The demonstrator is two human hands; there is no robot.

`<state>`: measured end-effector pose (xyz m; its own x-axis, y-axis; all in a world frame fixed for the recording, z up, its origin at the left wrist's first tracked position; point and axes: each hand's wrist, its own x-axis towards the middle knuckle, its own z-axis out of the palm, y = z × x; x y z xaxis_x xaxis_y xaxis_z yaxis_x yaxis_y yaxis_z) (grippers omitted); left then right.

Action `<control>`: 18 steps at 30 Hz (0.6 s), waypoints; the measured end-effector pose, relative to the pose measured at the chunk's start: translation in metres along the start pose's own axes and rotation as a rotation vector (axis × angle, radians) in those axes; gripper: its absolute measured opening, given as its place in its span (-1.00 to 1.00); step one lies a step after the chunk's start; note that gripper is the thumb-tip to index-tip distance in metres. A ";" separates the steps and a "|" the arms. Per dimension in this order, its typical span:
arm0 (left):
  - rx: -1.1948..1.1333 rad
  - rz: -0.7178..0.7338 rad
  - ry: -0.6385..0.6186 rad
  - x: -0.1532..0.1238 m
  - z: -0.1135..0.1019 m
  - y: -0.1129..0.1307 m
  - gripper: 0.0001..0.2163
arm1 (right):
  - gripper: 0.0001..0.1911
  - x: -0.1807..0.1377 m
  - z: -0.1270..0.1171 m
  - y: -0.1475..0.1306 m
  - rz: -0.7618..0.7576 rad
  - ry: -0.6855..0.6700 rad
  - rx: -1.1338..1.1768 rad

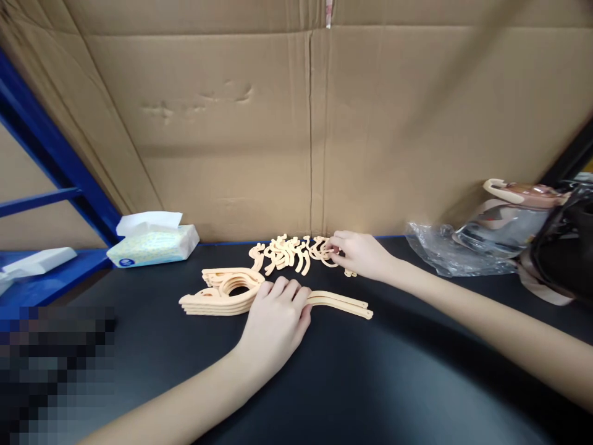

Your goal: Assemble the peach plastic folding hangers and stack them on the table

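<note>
In the head view, a neat stack of flat beige plastic pieces (217, 303), which look like folding hanger parts with a rounded opening, lies on the black table. My left hand (278, 312) rests over the right end of this stack, its fingers bent down around it. Two long curved beige arms (340, 303) stick out to the right from under that hand. Farther back is a loose pile of small curved beige hook-like pieces (285, 253). At the pile's right side, my right hand (359, 253) has its fingers curled together on a thin curved piece (330, 262), partly hidden by the fingers.
A tissue pack (152, 244) stands at the back left, near a blue metal frame (60, 148). Cardboard (222, 136) walls off the back. At the right are a clear plastic bag (445, 253), a transparent jug (504, 222) and a dark bag (563, 247).
</note>
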<state>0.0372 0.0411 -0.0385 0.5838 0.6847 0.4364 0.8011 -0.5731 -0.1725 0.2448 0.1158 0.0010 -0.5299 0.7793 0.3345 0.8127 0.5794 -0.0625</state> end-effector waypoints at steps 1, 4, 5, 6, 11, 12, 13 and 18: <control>0.001 -0.006 -0.001 0.000 0.000 0.000 -0.87 | -0.84 0.005 0.001 0.003 0.019 0.000 -0.014; -0.003 -0.022 -0.002 0.000 -0.001 0.000 -0.87 | -0.82 0.017 0.008 0.006 0.050 -0.012 -0.042; -0.005 -0.026 -0.002 0.000 -0.001 0.000 -0.87 | -0.79 0.019 0.011 0.005 0.053 -0.013 -0.049; -0.009 -0.028 -0.003 0.000 -0.002 0.000 -0.87 | -0.77 0.022 0.013 0.004 0.055 -0.011 -0.056; -0.042 -0.030 0.007 -0.001 0.001 -0.001 -0.87 | -0.79 0.028 0.024 -0.004 0.089 0.018 -0.072; -0.048 -0.030 0.012 -0.001 0.001 -0.001 -0.87 | -0.80 0.029 0.026 -0.005 0.101 0.023 -0.065; -0.055 -0.030 0.018 -0.002 0.001 -0.002 -0.88 | -0.81 0.029 0.027 -0.005 0.114 0.029 -0.054; -0.089 -0.033 0.031 -0.001 0.000 -0.002 -0.88 | -0.83 0.031 0.024 -0.004 0.178 0.070 0.046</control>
<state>0.0350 0.0416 -0.0391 0.5515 0.6904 0.4682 0.8042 -0.5891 -0.0785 0.2191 0.1439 -0.0112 -0.3594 0.8528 0.3790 0.8793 0.4455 -0.1686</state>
